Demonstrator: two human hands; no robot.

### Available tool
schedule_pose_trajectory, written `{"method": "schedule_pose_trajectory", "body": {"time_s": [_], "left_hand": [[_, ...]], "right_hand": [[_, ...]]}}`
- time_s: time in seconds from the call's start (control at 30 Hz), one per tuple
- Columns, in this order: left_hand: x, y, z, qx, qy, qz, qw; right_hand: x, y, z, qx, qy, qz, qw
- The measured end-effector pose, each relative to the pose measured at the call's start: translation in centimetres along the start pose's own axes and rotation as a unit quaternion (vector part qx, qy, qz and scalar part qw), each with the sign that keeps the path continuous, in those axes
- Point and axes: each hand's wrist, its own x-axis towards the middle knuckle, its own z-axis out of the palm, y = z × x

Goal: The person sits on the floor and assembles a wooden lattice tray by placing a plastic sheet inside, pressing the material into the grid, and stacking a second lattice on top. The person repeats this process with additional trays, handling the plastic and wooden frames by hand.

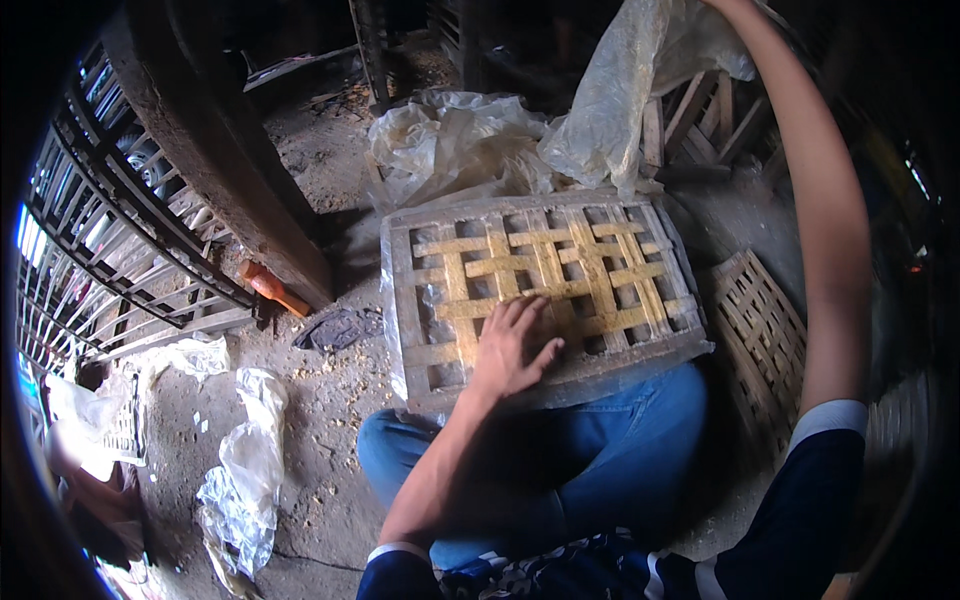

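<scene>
Across my folded legs rests a rectangular wooden frame [399,265] with a woven lattice of flat slats, its middle coated in yellow. Clear plastic shows along its left and lower edges. My left hand [512,348] lies palm down on the lattice near its lower middle, fingers spread, gripping nothing. My right arm [815,170] is raised and stretched far forward; its hand is cut off by the top edge. A large cloudy plastic sheet [605,110] hangs down from beside that wrist, just beyond the frame. Whether my right fingers grip it is hidden.
More crumpled plastic [455,145] is heaped behind the frame. Another woven panel [757,330] leans at my right. To the left are a thick wooden post [215,150], an orange-handled tool [272,288], a slatted barrier [130,240] and a plastic strip [248,460] on the dirt floor.
</scene>
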Motion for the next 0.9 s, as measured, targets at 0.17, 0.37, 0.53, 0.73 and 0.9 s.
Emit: {"method": "schedule_pose_trajectory", "body": {"time_s": [0.17,0.37,0.53,0.73,0.9], "left_hand": [[0.5,1.6,0.0,-0.137,0.031,-0.061,0.988],[4.4,4.1,2.5,-0.515,-0.007,-0.28,0.81],[9.2,2.9,5.1,-0.603,0.009,-0.255,0.755],[13.3,1.7,3.5,-0.603,0.138,-0.232,0.751],[8.9,-1.5,-7.0,-0.492,0.199,-0.284,0.799]], "right_hand": [[-0.5,-0.4,-3.4,0.025,0.045,-0.004,0.999],[0.8,-2.7,-8.5,0.048,0.047,0.042,0.997],[1.2,-3.5,-14.9,0.15,-0.017,0.125,0.981],[-3.5,-1.0,-20.5,0.265,-0.08,0.168,0.946],[-19.7,5.2,-15.6,0.416,-0.139,0.18,0.88]]}}
